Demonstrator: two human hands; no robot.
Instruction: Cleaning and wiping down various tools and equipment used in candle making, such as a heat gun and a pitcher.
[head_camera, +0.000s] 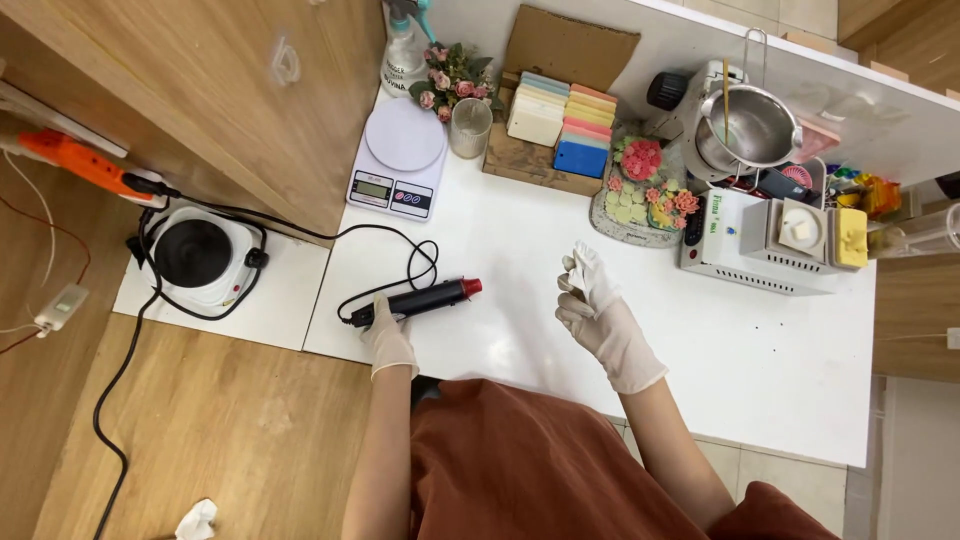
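Note:
My left hand (388, 340), in a white glove, grips the rear end of a black heat tool with a red tip (430, 297) that lies on the white table (760, 370). Its black cord (400, 245) loops away to the left. My right hand (598, 315), also gloved, hovers above the table's middle with its fingers apart and nothing in it.
A white kitchen scale (398, 155), a glass jar (470, 127) and a tray of coloured blocks (560, 120) stand at the back. A metal pot (755, 125) sits on a white machine (745, 235) at right. A black hotplate (195, 252) is at left.

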